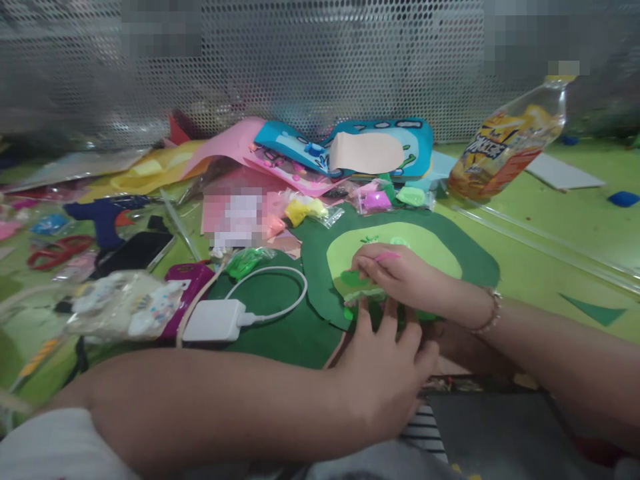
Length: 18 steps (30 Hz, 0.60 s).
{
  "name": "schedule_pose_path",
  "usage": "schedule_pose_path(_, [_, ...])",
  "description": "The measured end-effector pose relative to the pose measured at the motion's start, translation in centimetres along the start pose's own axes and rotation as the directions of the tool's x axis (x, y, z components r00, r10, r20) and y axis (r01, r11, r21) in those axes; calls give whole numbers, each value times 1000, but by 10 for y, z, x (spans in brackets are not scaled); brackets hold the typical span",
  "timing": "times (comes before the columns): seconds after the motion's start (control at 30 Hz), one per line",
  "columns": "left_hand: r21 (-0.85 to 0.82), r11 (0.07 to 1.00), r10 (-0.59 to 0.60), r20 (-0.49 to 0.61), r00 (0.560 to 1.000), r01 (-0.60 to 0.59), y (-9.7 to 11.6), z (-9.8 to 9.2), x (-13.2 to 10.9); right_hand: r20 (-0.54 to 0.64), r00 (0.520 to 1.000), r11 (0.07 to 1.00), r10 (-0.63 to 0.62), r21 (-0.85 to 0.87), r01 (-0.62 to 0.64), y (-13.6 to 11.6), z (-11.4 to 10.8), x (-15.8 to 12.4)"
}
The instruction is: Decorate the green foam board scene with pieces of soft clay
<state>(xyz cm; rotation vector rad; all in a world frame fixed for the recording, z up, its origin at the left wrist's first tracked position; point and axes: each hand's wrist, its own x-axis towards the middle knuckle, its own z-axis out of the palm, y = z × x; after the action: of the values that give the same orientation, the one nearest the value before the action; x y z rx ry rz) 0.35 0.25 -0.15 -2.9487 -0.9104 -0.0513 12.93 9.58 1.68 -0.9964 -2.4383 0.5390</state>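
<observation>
A rounded dark green foam or paper sheet [480,257] lies before me, with a light green oval [443,250] on top of it. On the oval is a patch of brighter green clay [353,279], partly hidden by my hands. My right hand [413,277] is closed in a pinch over this patch, gripping a thin pink tool [387,256] whose tip I cannot see. My left hand [383,373] rests at the near edge of the sheet, fingers spread and fingertips touching the green material.
Small bags of coloured clay [375,200] lie behind the sheet. A tilted drink bottle [510,147] stands back right. To the left are a white charger [213,320], a phone [135,253], red scissors [60,252] and a blue glue gun [103,220]. A perforated metal panel [320,60] rises behind.
</observation>
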Motion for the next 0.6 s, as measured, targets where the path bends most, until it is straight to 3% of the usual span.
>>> schedule_pose_path(0.6, [-3, 1000, -15, 5, 1000, 15, 1, 0, 0, 29, 1000, 997, 7, 71, -9, -2, 2, -1])
